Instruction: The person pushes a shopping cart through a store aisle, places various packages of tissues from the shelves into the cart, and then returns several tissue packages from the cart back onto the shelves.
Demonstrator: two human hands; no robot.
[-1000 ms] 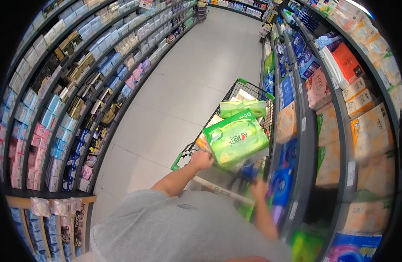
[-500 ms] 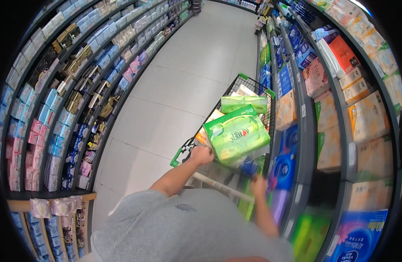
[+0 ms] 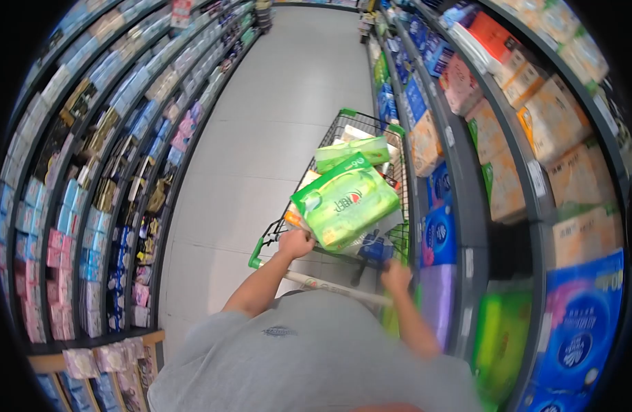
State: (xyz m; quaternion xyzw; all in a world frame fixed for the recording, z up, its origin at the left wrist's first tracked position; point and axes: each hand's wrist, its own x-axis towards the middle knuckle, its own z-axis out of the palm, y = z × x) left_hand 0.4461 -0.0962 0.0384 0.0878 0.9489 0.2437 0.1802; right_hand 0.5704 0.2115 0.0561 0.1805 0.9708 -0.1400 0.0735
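Observation:
A shopping cart (image 3: 402, 237) with green corner pieces and a pale handle bar stands in front of me. My left hand (image 3: 297, 243) is closed on the cart's rear edge, ahead of the handle bar and beside the near corner of a large green tissue pack (image 3: 347, 204). Slightly blurred, my right hand (image 3: 396, 276) is curled round the cart's rear right side. The large pack lies tilted on top of the load. Beyond it rests a smaller green pack (image 3: 354, 153). Low in the cart, a dark blue item (image 3: 376, 248) shows near my right hand.
Shelves of small packets (image 3: 72, 206) line the left side. Close along the cart's right side runs a shelf (image 3: 460, 226) of large tissue packs, including blue ones (image 3: 580, 329). A pale tiled floor (image 3: 261, 123) stretches ahead between the shelves.
The view has turned slightly, so the cart and both hands sit further left in it. Both hands keep their places on the cart, and the packs remain inside.

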